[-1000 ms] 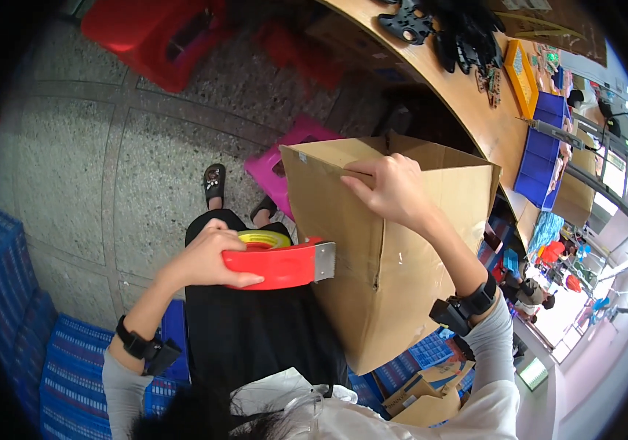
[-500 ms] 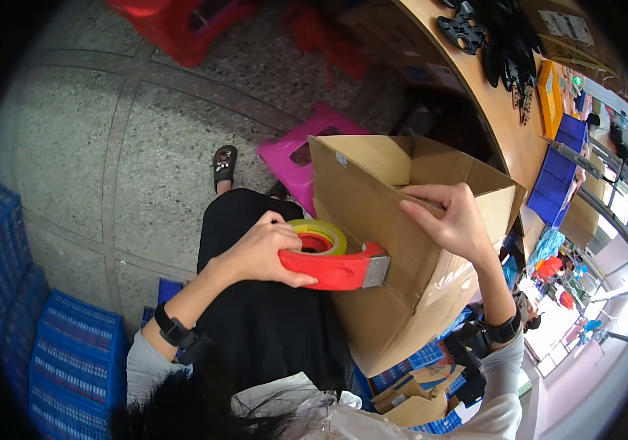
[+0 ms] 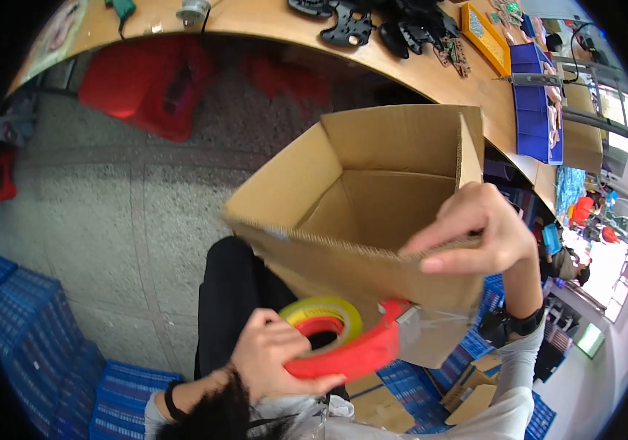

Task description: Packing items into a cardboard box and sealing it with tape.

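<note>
Cardboard box: open-topped, in front of the person, right hand pinching its near rim; a slack pinch could let it swing | Red tape dispenser: gripped by left hand, contact with box unclear; tilted inward, it could scrape cardboard | Bench: beyond

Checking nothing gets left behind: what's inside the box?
Inside the box, only bare brown cardboard shows. The near side, with the right hand at its edge, covers the lowest part, so whatever may lie there cannot be seen.
</note>
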Demonstrator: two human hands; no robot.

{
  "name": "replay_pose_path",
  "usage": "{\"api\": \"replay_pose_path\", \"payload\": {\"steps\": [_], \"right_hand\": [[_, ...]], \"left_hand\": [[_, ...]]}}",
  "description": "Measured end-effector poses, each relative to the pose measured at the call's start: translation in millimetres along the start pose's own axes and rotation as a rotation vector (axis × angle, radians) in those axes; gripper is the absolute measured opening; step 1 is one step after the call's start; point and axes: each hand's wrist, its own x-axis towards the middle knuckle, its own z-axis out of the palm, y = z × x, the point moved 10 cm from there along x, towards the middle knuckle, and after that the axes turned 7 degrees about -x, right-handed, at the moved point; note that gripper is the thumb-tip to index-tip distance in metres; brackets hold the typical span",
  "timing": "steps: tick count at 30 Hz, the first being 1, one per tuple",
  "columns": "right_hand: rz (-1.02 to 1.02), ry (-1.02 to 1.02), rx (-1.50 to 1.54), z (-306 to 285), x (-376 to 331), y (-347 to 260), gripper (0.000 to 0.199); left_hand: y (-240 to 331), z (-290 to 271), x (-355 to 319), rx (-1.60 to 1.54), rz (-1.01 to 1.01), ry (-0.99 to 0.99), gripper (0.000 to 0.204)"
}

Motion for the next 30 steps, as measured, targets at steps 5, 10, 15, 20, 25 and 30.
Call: {"api": "replay_pose_path", "payload": {"steps": [5, 10, 15, 20, 25, 30], "right_hand": [[-0.262, -0.205, 0.152, -15, -2, -11, 0.022], [-0.02, -0.141, 0.399, -12, 32, 77, 0.027], [0.007, -0.114, 0.3, -24, 62, 168, 0.028], [0.092, 0.216, -0.319, -81, 50, 203, 0.028], [0.034, 0.699, -0.654, -104, 28, 231, 0.035], [0.173, 0.922, -0.757, -111, 27, 247, 0.038]], "left_hand": [[60, 9, 24, 0.006, -0.034, -0.076, 0.041], [16, 18, 44, 0.085, -0.167, 0.006, 0.038], [-41, 43, 83, 0.15, -0.333, -0.004, 0.033], [-53, 53, 137, -0.013, -0.341, 0.053, 0.036], [-54, 71, 178, 0.013, -0.307, 0.028, 0.039], [-74, 76, 197, -0.164, -0.429, -0.1, 0.038]]}}
